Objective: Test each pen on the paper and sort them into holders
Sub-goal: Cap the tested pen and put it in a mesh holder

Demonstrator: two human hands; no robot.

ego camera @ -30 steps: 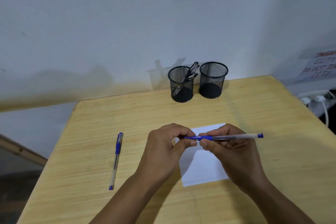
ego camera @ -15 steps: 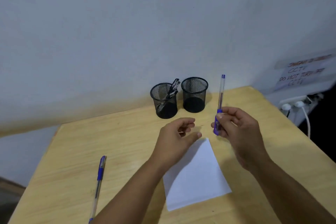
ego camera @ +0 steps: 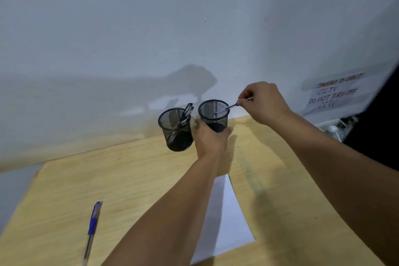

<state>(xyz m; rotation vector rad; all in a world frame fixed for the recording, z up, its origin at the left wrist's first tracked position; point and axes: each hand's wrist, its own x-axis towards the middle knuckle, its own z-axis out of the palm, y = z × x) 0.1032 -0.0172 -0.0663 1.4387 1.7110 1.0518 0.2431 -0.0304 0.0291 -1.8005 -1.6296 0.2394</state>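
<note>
Sorting step: right hand (ego camera: 264, 103) pinches the blue-capped clear pen (ego camera: 224, 110) over the right black mesh holder (ego camera: 213, 114), braced at six o'clock by the left hand (ego camera: 212, 139); next, release.

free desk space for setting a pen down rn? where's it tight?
Free: bare wood between the loose blue pen and the left forearm, and the desk's right side beyond the paper. Tight: the far edge, where both mesh holders stand; left hand grips one, right hand lowers a pen in.

The left hand (ego camera: 212, 138) hid the right holder's (ego camera: 213, 114) base; the spare pen's (ego camera: 91, 231) tip ran off the bottom edge, motion-blurred.
</note>
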